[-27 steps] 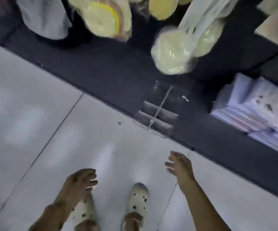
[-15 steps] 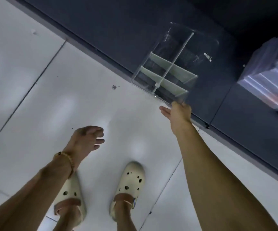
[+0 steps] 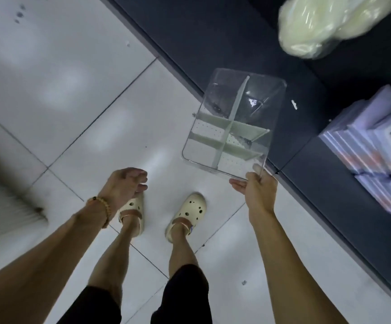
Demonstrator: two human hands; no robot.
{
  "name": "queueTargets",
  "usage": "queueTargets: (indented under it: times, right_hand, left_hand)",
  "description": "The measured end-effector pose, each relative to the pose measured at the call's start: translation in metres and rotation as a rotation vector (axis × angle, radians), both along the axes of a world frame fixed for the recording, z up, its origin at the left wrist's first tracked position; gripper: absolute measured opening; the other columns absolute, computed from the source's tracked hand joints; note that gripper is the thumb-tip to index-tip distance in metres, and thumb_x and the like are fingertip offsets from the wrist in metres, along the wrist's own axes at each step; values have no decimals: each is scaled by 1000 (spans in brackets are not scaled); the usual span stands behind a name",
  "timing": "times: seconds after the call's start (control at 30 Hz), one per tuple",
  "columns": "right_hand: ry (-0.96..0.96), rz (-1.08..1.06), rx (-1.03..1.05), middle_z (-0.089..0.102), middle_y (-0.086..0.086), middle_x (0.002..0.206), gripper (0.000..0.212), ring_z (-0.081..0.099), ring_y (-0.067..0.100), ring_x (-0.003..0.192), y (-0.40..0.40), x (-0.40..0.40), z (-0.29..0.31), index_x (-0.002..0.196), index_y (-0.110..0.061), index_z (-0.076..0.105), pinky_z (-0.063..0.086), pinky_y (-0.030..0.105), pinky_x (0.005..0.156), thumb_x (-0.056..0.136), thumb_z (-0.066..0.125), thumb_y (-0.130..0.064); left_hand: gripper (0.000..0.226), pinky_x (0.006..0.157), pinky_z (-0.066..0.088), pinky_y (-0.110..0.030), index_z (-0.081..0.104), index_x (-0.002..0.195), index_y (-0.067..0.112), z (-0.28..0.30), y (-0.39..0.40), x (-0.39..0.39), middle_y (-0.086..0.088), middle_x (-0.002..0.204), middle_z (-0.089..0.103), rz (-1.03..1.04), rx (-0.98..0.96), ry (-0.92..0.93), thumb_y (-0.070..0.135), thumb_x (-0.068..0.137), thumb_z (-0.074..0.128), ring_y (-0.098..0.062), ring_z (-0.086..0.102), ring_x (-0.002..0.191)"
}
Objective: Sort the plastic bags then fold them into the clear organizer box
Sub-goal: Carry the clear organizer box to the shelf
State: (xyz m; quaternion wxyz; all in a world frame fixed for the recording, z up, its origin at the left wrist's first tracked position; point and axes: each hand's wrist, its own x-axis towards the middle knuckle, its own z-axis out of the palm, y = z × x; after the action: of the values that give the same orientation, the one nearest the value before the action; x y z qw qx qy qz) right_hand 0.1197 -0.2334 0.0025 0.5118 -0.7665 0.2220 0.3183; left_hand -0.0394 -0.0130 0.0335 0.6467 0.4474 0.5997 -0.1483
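1. I stand on a pale tiled floor [image 3: 77, 94], my right hand [image 3: 259, 195] holding the clear organizer box [image 3: 234, 122] by its near corner, thumb curled over the rim and the fingers underneath.

2. The box hangs in the air, tilted away from me, over the line where the tiles meet a dark mat [image 3: 213, 36]. Its white dividers [image 3: 230, 127] show through the walls, and every compartment I can see holds nothing.

3. My left hand [image 3: 125, 185] hangs free above my cream clogs [image 3: 186, 211], fingers loosely curled round nothing, a bead bracelet [image 3: 102, 204] at the wrist.

4. No loose plastic bags are in my hands. A blurred bundle of pale wrapped goods [image 3: 325, 24] sits on the mat beyond the box, with a stack of lilac packets [image 3: 377, 146] to the right; I cannot tell whether either is the bags to be sorted.

5. By my reading, the job has barely begun: the box is only being fetched, with sorting, folding and filling all left to do.
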Motion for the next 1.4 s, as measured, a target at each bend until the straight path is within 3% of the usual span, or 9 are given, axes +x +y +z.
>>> queueTargets:
  times: [0.13,0.2,0.33,0.5,0.77,0.9,1.03,1.27,1.4]
  right_hand:
    - [-144,307,-103,68,16,97,30,73,18,66,15,-5,87,116,-7,60,60,29,64,98,37,-7]
    - [-190,436,-129,69,4,81,27,72,14,63,29,-3,126,102,-11,63,59,27,61,98,37,-11]
    - [-241,661,-150,63,-3,68,38,70,9,58,83,-4,189,69,-37,40,36,9,39,96,36,-10]
    - [-205,946,-133,70,-1,76,22,70,7,62,192,-16,232,91,-25,54,36,10,38,97,36,-14]
    - [-258,1240,-65,69,7,74,27,69,9,56,442,-36,264,76,-15,57,57,30,55,94,38,-9]
    - [-275,1250,-74,62,15,69,39,69,10,54,552,-29,286,62,-28,53,55,29,52,92,39,-8]
    - [-286,1216,-108,63,20,77,35,71,13,61,632,1,316,98,-24,68,60,47,67,92,38,-8]
    - [-363,1062,-87,70,-6,76,28,71,11,60,785,59,328,104,-24,67,54,18,51,98,43,-13]
    - [-349,1126,-54,71,-6,66,32,71,14,61,912,70,315,102,-33,68,61,40,64,96,43,-14]
  left_hand:
    - [14,78,49,-32,61,105,2,69,16,-30,-11,94,66,17,84,23,8,96,52,-24,64,83]
    - [11,85,52,-36,65,98,9,100,26,-45,-9,99,69,53,113,25,14,95,55,-25,66,94]
    - [13,86,52,-36,65,100,9,149,47,-75,-12,106,68,185,132,23,15,96,54,-25,66,95]
    - [18,84,51,-33,63,107,6,194,90,-117,-10,104,67,423,194,7,16,95,55,-24,66,94]
    - [10,86,50,-34,63,98,15,205,226,-166,-7,104,66,715,244,-1,17,95,54,-22,66,95]
    - [12,84,50,-33,62,100,13,209,344,-164,-7,103,66,723,247,-1,18,96,53,-24,65,97]
    - [10,82,52,-30,64,98,20,230,470,-139,-2,101,68,629,323,-77,22,95,55,-17,67,94]
    - [7,76,51,-27,66,93,23,248,672,-78,1,97,69,639,398,-206,24,92,59,-13,69,89]
    - [12,80,51,-28,64,101,18,245,775,-69,-1,102,67,694,406,-159,24,94,56,-16,67,93]
